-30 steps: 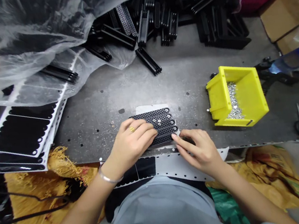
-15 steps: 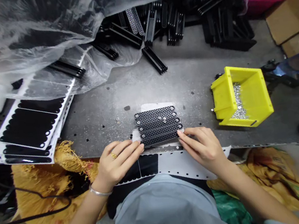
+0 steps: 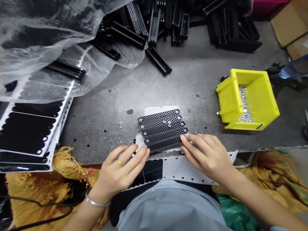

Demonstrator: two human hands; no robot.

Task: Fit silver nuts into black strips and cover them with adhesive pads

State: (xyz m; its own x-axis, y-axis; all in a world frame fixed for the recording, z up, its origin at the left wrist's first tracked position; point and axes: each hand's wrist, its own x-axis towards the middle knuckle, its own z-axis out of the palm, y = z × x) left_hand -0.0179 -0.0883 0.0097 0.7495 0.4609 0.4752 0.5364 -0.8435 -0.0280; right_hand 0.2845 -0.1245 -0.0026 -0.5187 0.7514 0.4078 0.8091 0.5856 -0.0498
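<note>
Black perforated lattice strips (image 3: pixel 163 130), five of them, are lying side by side on a white backing sheet (image 3: pixel 156 110), in the middle of the speckled grey metal table (image 3: pixel 109 121). The left hand (image 3: pixel 118 172) is resting half-open with its fingertips at the strips' left ends, and the curved right hand (image 3: pixel 208 157) is touching their right ends; neither is gripping. Light, even contact from both sides looks best for keeping the row square. Small silver fasteners (image 3: pixel 244 104) are lying in a yellow plastic bin (image 3: pixel 261 100).
</note>
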